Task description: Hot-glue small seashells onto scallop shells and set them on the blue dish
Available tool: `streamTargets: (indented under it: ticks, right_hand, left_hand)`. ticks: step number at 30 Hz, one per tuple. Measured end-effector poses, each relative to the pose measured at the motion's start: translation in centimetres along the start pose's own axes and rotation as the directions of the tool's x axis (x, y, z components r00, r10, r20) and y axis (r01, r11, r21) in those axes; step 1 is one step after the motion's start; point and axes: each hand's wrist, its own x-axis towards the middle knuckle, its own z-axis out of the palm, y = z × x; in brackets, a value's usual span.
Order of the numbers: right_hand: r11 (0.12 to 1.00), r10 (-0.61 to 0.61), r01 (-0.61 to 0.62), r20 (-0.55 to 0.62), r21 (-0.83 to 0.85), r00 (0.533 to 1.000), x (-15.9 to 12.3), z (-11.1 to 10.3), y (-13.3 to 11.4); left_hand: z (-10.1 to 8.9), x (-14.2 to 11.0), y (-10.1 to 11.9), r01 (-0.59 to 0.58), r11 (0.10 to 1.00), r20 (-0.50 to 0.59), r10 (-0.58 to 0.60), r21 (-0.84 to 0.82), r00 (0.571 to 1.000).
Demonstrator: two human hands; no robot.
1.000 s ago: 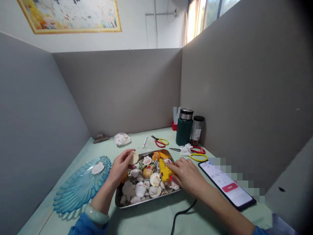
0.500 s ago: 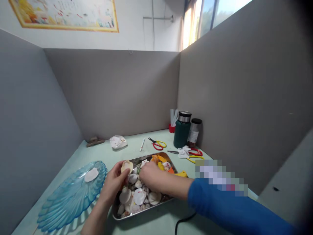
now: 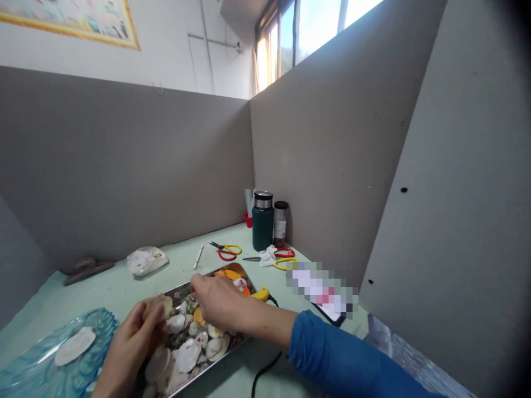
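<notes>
My left hand (image 3: 131,340) is closed around a cream seashell (image 3: 163,303), held at the left side of a metal tray (image 3: 208,366). The tray is full of shells, among them a broad white scallop shell (image 3: 188,355) and several orange pieces near its far end. Over the tray's middle, my right hand (image 3: 219,303) points down with its fingers bunched together. Its fingertips are mostly hidden, so I cannot make out what they grip.
At left lies a blue shell-shaped dish (image 3: 31,359) with a white oval piece (image 3: 75,346). A yellow-handled tool (image 3: 261,294) rests by the tray. Behind are red-and-yellow scissors (image 3: 227,253), a tissue pack (image 3: 147,261), a green flask (image 3: 263,224) and a jar (image 3: 280,225). A phone (image 3: 321,293) lies right.
The view has swung right, so everything sits further left. The shell in my left hand is turned more edge-on. My right hand stays over the tray.
</notes>
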Motion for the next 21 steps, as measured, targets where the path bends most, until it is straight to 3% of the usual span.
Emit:
streamTargets:
  ticks: [4,9,21]
  right_hand:
    - [0.990,-0.013,0.027,-0.100,0.141,0.995,-0.8,-1.1,0.2]
    - [0.925,0.012,0.047,-0.151,0.376,0.988,-0.5,-1.5,0.2]
    - [0.891,0.043,0.014,-0.116,0.454,0.992,0.0,1.1,0.1]
  left_hand:
    - [0.9,-0.5,0.6,0.000,0.996,0.152,-0.012,0.085,0.988]
    - [2.6,-1.6,1.8,0.110,0.986,0.288,-0.070,-0.126,0.955]
    - [2.7,-2.1,1.7,0.191,0.936,0.313,-0.095,-0.294,0.945]
